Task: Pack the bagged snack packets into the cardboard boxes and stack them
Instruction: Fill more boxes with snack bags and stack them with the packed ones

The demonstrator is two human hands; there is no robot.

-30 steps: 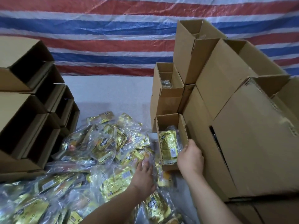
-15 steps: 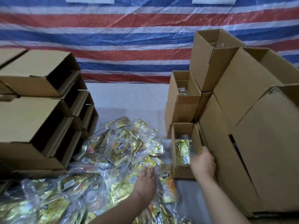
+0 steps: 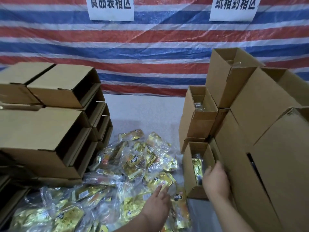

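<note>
A big pile of gold snack packets (image 3: 133, 166) in clear bags is spread over the table (image 3: 143, 113). The left hand (image 3: 156, 209) is laid flat on the pile, its fingers (image 3: 163, 190) straight and holding nothing. A small open cardboard box (image 3: 194, 174) is stood just right of the pile, and a gold packet (image 3: 197, 168) is seen inside it. The box's right wall is gripped by the right hand (image 3: 215, 181), with the fingers curled over the rim. More open boxes (image 3: 199, 114) are stacked behind it. Big boxes (image 3: 275, 164) are leaned at the right. Empty boxes (image 3: 45, 128) are stacked on their sides at the left. 2 paper signs (image 3: 111, 8) are hung on a striped tarp (image 3: 150, 52).
</note>
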